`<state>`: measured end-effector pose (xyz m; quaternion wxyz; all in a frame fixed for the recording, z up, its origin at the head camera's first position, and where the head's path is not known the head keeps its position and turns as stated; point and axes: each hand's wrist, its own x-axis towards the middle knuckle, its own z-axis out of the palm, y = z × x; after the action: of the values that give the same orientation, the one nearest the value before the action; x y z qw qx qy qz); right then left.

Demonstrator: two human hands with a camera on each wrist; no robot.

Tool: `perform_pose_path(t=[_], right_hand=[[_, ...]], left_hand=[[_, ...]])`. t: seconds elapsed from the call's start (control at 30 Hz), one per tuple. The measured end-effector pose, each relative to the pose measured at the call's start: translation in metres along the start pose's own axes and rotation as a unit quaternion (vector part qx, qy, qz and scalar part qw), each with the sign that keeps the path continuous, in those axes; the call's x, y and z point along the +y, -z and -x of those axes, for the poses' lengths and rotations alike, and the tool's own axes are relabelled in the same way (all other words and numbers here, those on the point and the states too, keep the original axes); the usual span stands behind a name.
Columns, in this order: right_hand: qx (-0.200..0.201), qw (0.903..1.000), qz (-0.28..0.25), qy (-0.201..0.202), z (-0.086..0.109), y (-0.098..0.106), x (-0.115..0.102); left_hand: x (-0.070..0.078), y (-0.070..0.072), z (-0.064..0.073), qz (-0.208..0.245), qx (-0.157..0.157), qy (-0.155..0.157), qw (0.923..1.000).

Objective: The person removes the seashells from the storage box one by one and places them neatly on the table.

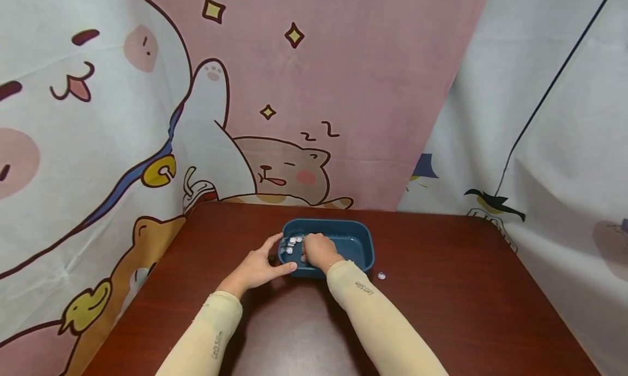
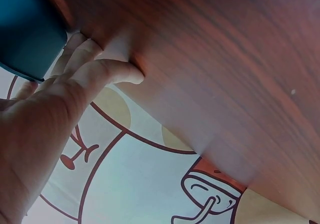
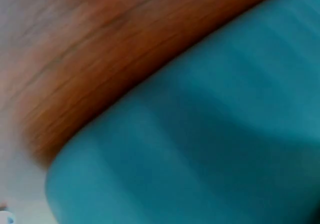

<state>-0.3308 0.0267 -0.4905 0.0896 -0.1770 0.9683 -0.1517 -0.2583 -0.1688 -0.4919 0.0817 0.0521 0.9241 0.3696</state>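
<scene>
A teal rectangular basin (image 1: pixel 365 240) stands on the table, and several small white pieces (image 1: pixel 290 244) lie at its left end. My left hand (image 1: pixel 252 266) is at that end with thumb and fingers spread beside the wall. In the left wrist view its extended fingers lie close against the basin (image 2: pixel 30 28). My right hand (image 1: pixel 320 250) reaches down into the basin beside the white pieces, fingers bent downward. Whether it pinches anything is hidden. The right wrist view shows mostly the blurred basin wall (image 3: pixel 175 134), without the hand.
One small white piece (image 1: pixel 381 276) lies on the brown wooden table (image 1: pixel 456 289), to the right of the basin. A cartoon-printed cloth (image 1: pixel 363 92) hangs behind and on both sides of the table.
</scene>
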Motion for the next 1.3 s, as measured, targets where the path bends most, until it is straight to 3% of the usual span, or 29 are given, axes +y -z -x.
perform_pose_path(t=[0.3, 0.53, 0.77, 1.1, 1.3], right_hand=[[-0.022, 0.9974, -0.064, 0.025, 0.002, 0.002, 0.017], [0.011, 0.9934, -0.084, 0.078, 0.003, -0.002, 0.026], [0.032, 0.9936, -0.061, 0.089, 0.004, -0.002, 0.027], [0.026, 0.9894, -0.056, 0.132, 0.003, -0.003, 0.030], [0.027, 0.9903, -0.068, 0.118, 0.004, -0.003, 0.031]], left_hand=[[0.000, 0.000, 0.000, 0.003, -0.002, 0.003, 1.0000], [-0.001, -0.001, 0.001, 0.001, 0.000, 0.006, 1.0000], [0.001, -0.001, 0.002, 0.010, -0.003, 0.005, 0.9999], [0.001, -0.001, 0.001, 0.003, 0.000, 0.006, 1.0000], [0.001, -0.002, 0.002, 0.007, -0.002, 0.007, 0.9999]])
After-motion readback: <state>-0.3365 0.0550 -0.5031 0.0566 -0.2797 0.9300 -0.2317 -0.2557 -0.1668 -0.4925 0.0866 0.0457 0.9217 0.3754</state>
